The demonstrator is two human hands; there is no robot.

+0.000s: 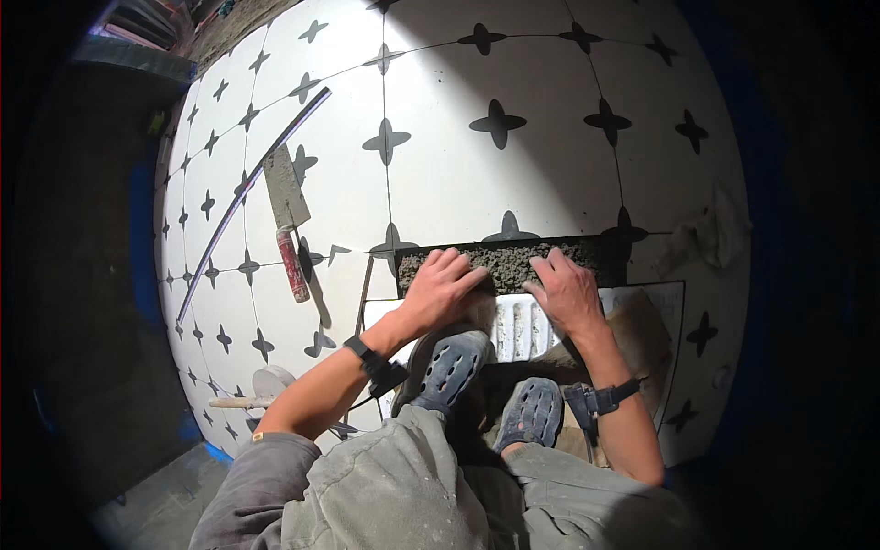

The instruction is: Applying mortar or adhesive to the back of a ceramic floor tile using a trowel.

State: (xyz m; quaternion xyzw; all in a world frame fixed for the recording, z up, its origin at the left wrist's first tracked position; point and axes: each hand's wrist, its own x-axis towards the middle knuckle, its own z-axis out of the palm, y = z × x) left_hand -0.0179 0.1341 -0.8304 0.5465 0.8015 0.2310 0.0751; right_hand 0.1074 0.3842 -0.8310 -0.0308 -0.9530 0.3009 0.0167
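Note:
A strip of grey, crumbly mortar [506,266] lies in a dark rectangular gap along the edge of patterned white tiles [440,183]. Over its left part rests my left hand [442,291], fingers bent and thumb stretched out to the right. My right hand [568,295] is at the strip's right part, its thumb and forefinger apart. No object shows in either hand; the undersides of the fingers are hidden. Just nearer than the mortar, between my hands, is a white ribbed surface [521,328] sprinkled with crumbs.
To the left lie a trowel [290,197] with a worn red handle and a long thin straightedge [247,188]. A mallet [266,390] with a pale head lies nearer. Brown cardboard or paper [637,335] is beside my right forearm. My shoes [451,365] are close behind my hands.

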